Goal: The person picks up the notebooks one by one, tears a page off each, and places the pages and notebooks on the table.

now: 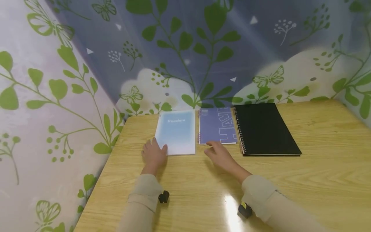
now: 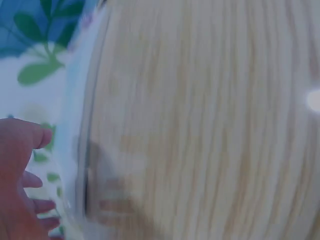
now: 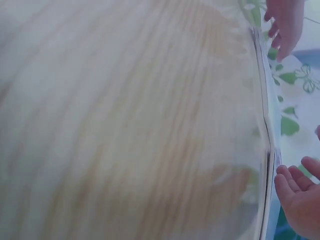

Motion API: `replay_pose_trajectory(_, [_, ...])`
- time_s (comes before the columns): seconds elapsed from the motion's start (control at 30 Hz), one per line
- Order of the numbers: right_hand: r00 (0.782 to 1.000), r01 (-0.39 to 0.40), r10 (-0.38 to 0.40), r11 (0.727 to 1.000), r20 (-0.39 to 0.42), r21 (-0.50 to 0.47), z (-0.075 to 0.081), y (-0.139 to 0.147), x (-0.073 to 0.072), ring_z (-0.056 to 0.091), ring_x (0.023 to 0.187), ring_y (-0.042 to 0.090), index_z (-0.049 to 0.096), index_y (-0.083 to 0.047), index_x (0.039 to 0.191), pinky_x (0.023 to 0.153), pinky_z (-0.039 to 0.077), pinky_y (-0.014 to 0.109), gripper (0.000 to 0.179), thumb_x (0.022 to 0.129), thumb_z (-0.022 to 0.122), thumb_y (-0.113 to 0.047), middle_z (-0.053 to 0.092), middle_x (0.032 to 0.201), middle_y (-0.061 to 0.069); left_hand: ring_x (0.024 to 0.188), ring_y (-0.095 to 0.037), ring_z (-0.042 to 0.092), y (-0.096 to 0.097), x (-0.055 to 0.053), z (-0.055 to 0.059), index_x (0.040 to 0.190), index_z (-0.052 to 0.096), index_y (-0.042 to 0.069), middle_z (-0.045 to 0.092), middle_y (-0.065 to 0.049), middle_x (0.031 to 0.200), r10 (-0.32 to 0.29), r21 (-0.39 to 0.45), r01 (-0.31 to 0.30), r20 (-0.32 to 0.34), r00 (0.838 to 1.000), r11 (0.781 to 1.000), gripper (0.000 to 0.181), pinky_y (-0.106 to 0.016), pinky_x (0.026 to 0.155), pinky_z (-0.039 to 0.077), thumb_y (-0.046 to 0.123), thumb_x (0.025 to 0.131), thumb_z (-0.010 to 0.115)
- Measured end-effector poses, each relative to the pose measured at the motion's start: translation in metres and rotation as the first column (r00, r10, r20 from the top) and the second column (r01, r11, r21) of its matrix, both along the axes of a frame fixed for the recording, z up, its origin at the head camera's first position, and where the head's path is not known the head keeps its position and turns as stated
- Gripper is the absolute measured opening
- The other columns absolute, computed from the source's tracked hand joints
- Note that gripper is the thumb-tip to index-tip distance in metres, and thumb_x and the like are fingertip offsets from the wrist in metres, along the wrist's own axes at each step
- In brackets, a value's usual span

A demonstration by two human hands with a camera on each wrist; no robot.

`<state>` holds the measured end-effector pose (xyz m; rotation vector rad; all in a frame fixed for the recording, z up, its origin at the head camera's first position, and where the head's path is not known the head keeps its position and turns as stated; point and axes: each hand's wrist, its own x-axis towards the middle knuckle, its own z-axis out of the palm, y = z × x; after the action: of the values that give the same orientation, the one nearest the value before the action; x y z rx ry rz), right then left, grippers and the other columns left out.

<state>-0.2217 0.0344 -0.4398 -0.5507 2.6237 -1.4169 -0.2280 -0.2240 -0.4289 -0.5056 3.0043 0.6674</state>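
Head view shows me the left hand [image 1: 154, 154] spread at the blue pad [image 1: 178, 133] and the right hand [image 1: 221, 156], fingers loose, by the purple pad [image 1: 213, 124], which a rightward push could jam against the black pad [image 1: 265, 130] beside it.

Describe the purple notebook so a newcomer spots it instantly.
Find the wooden table, then its far edge by the leafy backdrop. There, the purple notebook lies between the light-blue notebook and the black notebook. Unlike both, it has huge outlined letters on its cover, and it's the smallest.
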Motion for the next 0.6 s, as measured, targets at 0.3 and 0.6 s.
replay_pose_trajectory(0.3, [0.975,0.071,-0.048,0.993,0.216,-0.098,0.006,-0.034,-0.005,0.051,0.116,0.035,0.042,0.002,0.132,0.097,0.043,0.046,0.046,0.095,0.049,-0.025,0.047,0.133,0.020,0.130,-0.050,0.024,-0.030,-0.004,-0.007,0.141,0.022,-0.007,0.028,-0.033,0.140,0.001,0.106,-0.003,0.021,1.000,0.994,0.063,-0.055,0.109,0.024,0.029,0.093,0.043])
replay_pose_trajectory(0.6, [0.848,0.246,-0.104,0.946,0.520,-0.211,0.012,-0.053,-0.017,0.050,0.082,0.018,0.049,0.005,0.114,0.075,0.048,0.030,0.042,0.091,0.052,-0.030,0.050,0.090,0.007,0.128,-0.049,0.027,-0.033,-0.009,0.002,0.137,0.030,-0.009,0.030,-0.035,0.138,-0.029,0.079,0.023,0.077,0.997,0.997,0.058,-0.054,0.109,0.024,0.026,0.092,0.039])
